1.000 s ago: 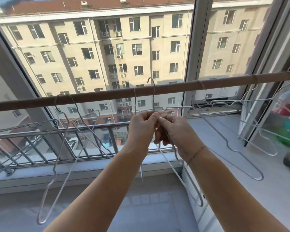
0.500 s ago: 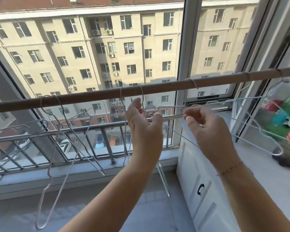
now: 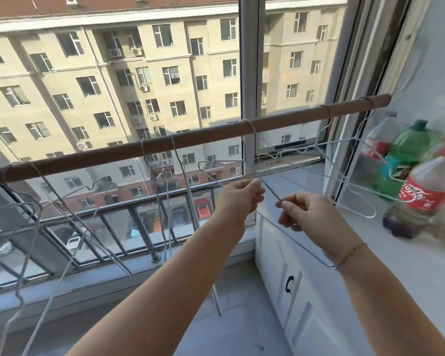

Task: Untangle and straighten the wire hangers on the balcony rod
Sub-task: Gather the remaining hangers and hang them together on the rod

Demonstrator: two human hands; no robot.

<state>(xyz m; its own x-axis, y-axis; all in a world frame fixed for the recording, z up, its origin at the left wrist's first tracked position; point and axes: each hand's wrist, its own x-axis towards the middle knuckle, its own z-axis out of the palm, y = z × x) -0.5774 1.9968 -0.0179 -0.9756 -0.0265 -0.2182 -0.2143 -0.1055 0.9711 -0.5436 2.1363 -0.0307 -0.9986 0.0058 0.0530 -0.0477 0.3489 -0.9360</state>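
A brown rod (image 3: 190,141) runs across the window, rising to the right. Several thin white wire hangers hook over it. My left hand (image 3: 242,197) pinches the upper wire of one hanger (image 3: 269,187) just below the rod's middle. My right hand (image 3: 307,214) pinches the same hanger's wire lower down, where it slants toward my wrist. Two hangers (image 3: 165,201) dangle left of my hands. More tangled hangers (image 3: 49,227) hang at the far left. Another pair of hangers (image 3: 344,176) spreads over the sill at the right.
Plastic bottles (image 3: 421,191) stand on the white sill (image 3: 396,265) at the right, close to the right hangers. A white cabinet (image 3: 288,278) sits under the sill. A metal railing (image 3: 113,214) runs outside the glass. Grey floor tiles lie below.
Both hands have shifted right along the rod and lower. The left hand has left the two middle hangers and now pinches the hanger that the right hand holds.
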